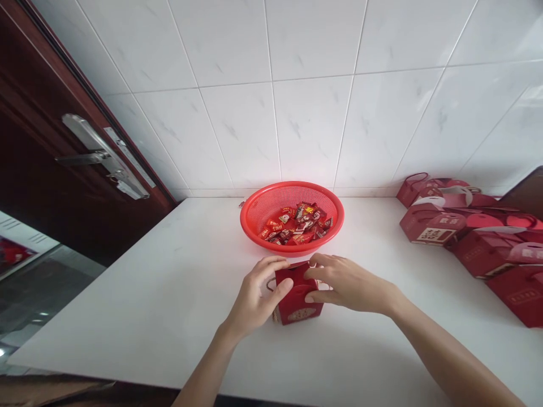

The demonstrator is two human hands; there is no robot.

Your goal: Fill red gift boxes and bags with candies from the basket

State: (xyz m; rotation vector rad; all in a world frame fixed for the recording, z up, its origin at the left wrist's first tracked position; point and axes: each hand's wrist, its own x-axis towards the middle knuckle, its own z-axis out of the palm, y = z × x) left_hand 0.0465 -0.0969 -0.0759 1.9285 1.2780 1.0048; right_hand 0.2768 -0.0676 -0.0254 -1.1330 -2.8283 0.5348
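Observation:
A small red gift box with a gold emblem on its front stands upright on the white table, its top flaps partly raised. My left hand grips its left side, thumb at the front edge and fingers over the top. From the right, my right hand holds the box's upper edge and flap between thumb and fingers. A dark cord handle loops beside the box on the left. Just behind it sits a red plastic basket with wrapped candies inside. The inside of the box is mostly hidden.
Several red gift boxes with handles stand grouped on the table's right side. White wall tiles rise behind the table. To the left is a dark red door with a metal handle. A dark brown object leans at the far right.

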